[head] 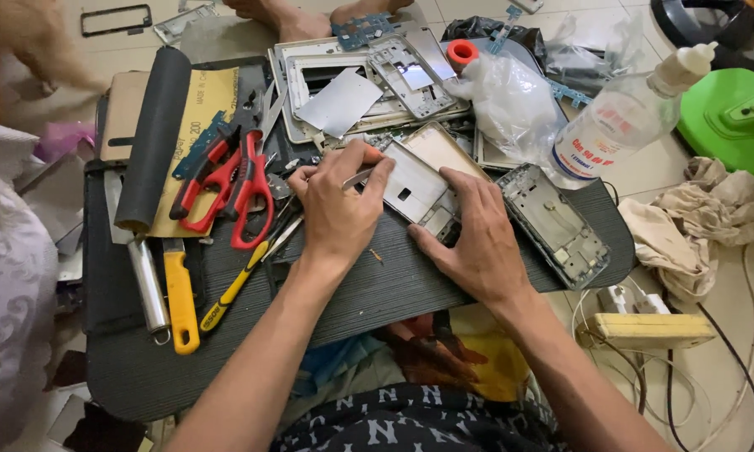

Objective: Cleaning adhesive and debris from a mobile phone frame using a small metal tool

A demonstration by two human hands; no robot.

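1. Left hand (337, 213) is pinched shut around a thin silver metal tool (359, 177), its tip against the upper left edge of the flat silver-and-gold phone frame (417, 186).
2. Right hand (476, 238) lies open and flat, fingers spread, pressing down on the frame's lower right corner. It grips nothing; it only pins.
3. The frame sits mid-way on the dark ribbed tabletop (369, 289), just in front of a heap of bare phone chassis.
4. To do this well, I'd say: keep the tool shallow along the seam, lever gently, and keep that right palm firm so the frame can't skid.
5. Just beside the left wrist lie red-handled scissors (251, 197) and a yellow-handled screwdriver (230, 289).
6. Another grey phone chassis (554, 222) rests near the right hand, with a clear plastic squeeze bottle (624, 117) lying beyond it.
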